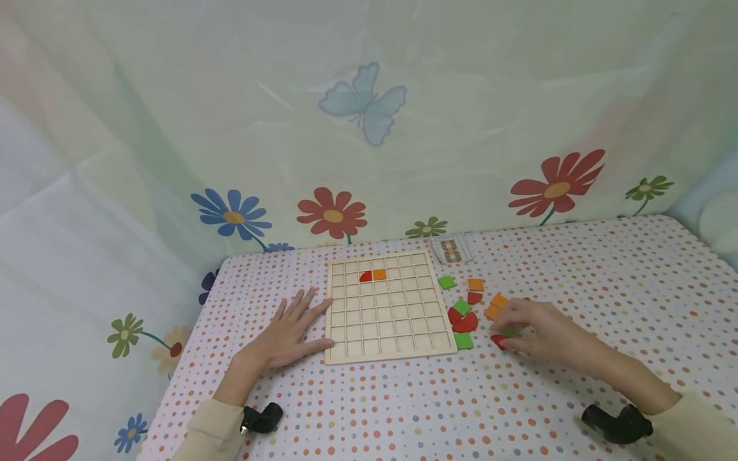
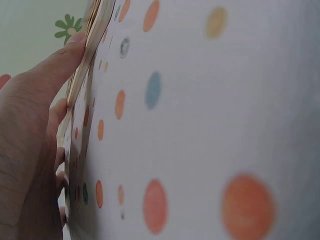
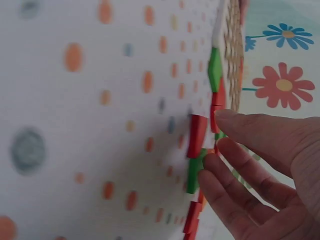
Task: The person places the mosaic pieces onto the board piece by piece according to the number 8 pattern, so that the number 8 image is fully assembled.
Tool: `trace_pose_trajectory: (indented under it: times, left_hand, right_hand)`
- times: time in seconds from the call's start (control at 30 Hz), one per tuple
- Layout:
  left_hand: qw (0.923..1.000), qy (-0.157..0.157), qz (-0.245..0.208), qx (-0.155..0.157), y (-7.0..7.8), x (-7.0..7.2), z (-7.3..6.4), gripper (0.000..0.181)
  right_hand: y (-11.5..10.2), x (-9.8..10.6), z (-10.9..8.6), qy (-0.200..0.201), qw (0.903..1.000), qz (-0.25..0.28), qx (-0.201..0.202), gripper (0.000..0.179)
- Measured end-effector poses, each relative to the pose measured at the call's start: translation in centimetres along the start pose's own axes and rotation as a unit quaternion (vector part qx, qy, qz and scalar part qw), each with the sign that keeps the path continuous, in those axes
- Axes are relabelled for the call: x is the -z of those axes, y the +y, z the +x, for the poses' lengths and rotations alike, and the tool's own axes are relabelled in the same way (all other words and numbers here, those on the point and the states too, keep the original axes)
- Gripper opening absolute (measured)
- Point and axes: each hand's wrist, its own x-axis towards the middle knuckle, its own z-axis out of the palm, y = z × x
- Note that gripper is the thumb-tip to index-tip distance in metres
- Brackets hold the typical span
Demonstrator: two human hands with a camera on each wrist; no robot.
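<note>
A wooden grid board (image 1: 377, 360) lies on the table, with a red quarter-circle piece (image 1: 366, 276) and an orange square piece (image 1: 379, 274) side by side in its upper cells. My left hand (image 1: 286, 333) rests at the board's left side, fingers spread, thumb and index fingertip touching its edge. To the right, my right hand (image 1: 533, 326) reaches over loose pieces, thumb and fingers apart with nothing visible between them. Near its fingertips are a red piece (image 3: 197, 136) and a green piece (image 3: 194, 172). The hand partly covers the pieces beneath it in the head view.
Several loose green, red and orange pieces, among them a green square (image 1: 464, 340) and an orange square (image 1: 475, 285), lie between board and right hand. A small printed pattern card (image 1: 464, 247) sits behind them. The dotted tablecloth (image 1: 369, 410) ends at a flowered curtain (image 1: 461, 179).
</note>
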Motion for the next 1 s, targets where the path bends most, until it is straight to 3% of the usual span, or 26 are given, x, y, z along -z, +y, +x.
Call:
trace_pose_trajectory:
  times: [0.13, 0.4, 0.6, 0.87, 1.0]
  left_hand:
    - [1.0, 0.002, 0.005, -0.002, 0.0, 0.0, 0.1, 0.088]
    - [1.0, 0.002, 0.006, 0.005, 0.2, 0.1, 0.3, 0.087]
    - [1.0, -0.002, 0.008, 0.005, 0.3, 0.1, 0.3, 0.087]
    - [0.9999, -0.002, 0.013, 0.0, 0.4, 0.2, 0.3, 0.086]
    - [0.9999, 0.001, 0.016, 0.0, 0.3, 0.1, 0.3, 0.085]
  right_hand:
    - [0.5, -0.5, -0.4, -0.014, 0.9999, -0.006, 0.004, 0.027]
    - [0.7, -1.2, -0.1, 0.001, 0.9998, -0.019, 0.005, 0.028]
    - [0.3, -1.5, 0.2, -0.004, 0.9993, -0.034, -0.017, 0.024]
    - [-0.1, -1.1, 0.4, 0.0, 0.9983, -0.009, -0.058, 0.024]
    - [-0.1, -1.2, 0.0, 0.016, 0.9982, 0.001, -0.058, 0.023]
